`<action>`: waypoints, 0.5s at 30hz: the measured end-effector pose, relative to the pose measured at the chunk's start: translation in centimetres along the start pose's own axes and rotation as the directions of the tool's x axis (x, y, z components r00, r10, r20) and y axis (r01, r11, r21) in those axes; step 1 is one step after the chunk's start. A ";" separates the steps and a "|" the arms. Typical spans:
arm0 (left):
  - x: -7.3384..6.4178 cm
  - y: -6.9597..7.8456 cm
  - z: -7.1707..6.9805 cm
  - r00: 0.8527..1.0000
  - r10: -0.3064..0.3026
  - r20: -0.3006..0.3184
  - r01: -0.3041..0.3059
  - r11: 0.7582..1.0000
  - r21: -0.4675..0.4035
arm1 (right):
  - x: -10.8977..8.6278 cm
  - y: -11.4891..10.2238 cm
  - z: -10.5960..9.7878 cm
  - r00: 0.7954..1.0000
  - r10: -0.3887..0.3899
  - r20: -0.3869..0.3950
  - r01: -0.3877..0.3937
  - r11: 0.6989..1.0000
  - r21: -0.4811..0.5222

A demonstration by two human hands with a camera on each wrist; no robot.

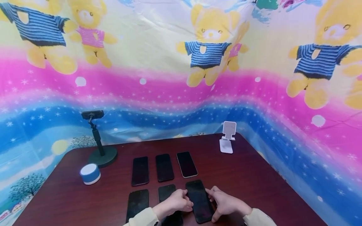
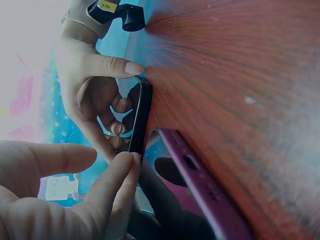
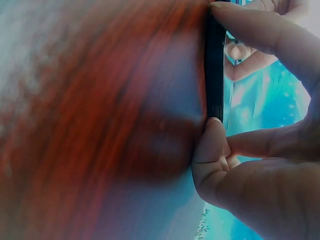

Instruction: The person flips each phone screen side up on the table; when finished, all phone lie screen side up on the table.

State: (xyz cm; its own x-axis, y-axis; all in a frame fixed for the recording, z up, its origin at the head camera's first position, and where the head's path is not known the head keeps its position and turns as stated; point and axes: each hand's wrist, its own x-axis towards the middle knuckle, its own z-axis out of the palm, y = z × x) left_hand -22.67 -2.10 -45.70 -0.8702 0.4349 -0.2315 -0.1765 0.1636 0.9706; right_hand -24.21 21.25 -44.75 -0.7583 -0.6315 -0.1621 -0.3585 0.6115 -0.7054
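A black smartphone (image 1: 199, 202) lies face up on the dark red-brown table between my hands. My left hand (image 1: 178, 201) touches its left edge with the fingertips; in the left wrist view those fingers (image 2: 117, 182) are nearly straight and the thumb stands off. On the opposite side, my right hand (image 1: 226, 203) holds the right edge, thumb near the lower corner and bent fingers (image 3: 212, 145) farther up. Beneath the left hand and wrist, another smartphone (image 1: 166, 190) is partly hidden; a purple-edged phone (image 2: 175, 155) appears close by in the left wrist view.
Another phone (image 1: 137, 204) lies at front left. Behind are three more: a left one (image 1: 140, 171), a middle one (image 1: 164, 167) and a right one (image 1: 187, 164). A white phone stand (image 1: 227, 141), a round-based stand (image 1: 103, 156) and a blue-white cylinder (image 1: 90, 173) stand farther out.
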 end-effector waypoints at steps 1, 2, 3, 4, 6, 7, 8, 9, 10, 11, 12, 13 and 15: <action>0.0 0.0 0.0 1.000 -0.005 -0.001 0.005 1.000 0.000 | 0.1 0.0 0.0 1.000 0.002 0.006 -0.002 1.000 0.003; -0.1 -0.1 0.0 1.000 -0.009 -0.001 0.009 1.000 -0.001 | 0.1 -0.1 0.0 1.000 0.005 0.012 -0.005 1.000 0.007; -0.1 -0.1 0.0 1.000 -0.012 -0.001 0.012 1.000 -0.002 | 0.1 -0.1 0.0 1.000 0.005 0.016 -0.005 1.000 0.006; -0.2 -0.1 0.0 1.000 -0.008 -0.004 0.008 1.000 -0.004 | 0.1 -0.1 -0.1 1.000 0.006 0.019 -0.006 1.000 0.004; -0.2 0.0 0.0 1.000 -0.001 -0.010 0.001 1.000 -0.004 | 0.2 -0.2 -0.2 1.000 0.012 0.024 -0.012 1.000 0.004; -0.3 0.0 0.0 1.000 0.002 -0.011 -0.002 1.000 -0.004 | 0.2 -0.3 -0.2 1.000 0.014 0.026 -0.014 1.000 0.005; -0.4 0.1 0.0 1.000 0.003 -0.011 -0.003 1.000 -0.003 | 0.3 -0.3 -0.3 1.000 0.016 0.026 -0.016 1.000 0.005; -0.5 0.2 -0.1 1.000 0.003 -0.009 -0.003 1.000 -0.001 | 0.3 -0.3 -0.3 1.000 0.015 0.026 -0.015 1.000 0.003; -0.5 0.4 -0.1 1.000 0.004 -0.002 -0.004 1.000 0.000 | 0.3 -0.3 -0.3 1.000 0.017 0.023 -0.017 1.000 0.004; -0.6 0.6 -0.2 1.000 -0.002 0.012 0.002 1.000 0.000 | 0.3 -0.3 -0.4 1.000 0.016 0.021 -0.016 1.000 0.006; -0.7 0.8 -0.4 1.000 -0.004 0.027 0.004 1.000 -0.001 | 0.3 -0.2 -0.4 1.000 0.011 0.018 -0.012 1.000 0.004; -0.9 1.0 -0.5 0.999 0.002 0.043 -0.002 1.000 0.014 | 0.3 -0.2 -0.5 1.000 0.012 0.019 -0.012 1.000 0.009; -1.4 1.4 -0.8 0.997 0.040 0.067 -0.045 0.996 0.075 | 0.2 -0.2 -0.9 1.000 0.009 0.030 -0.009 1.000 0.014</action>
State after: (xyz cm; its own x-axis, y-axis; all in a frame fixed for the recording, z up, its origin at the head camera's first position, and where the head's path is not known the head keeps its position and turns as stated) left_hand -22.07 -3.18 -44.00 -0.8440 0.4991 -0.1962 -0.1019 0.2099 0.9724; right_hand -24.77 21.42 -44.07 -0.7445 -0.6403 -0.1891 -0.3437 0.6104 -0.7136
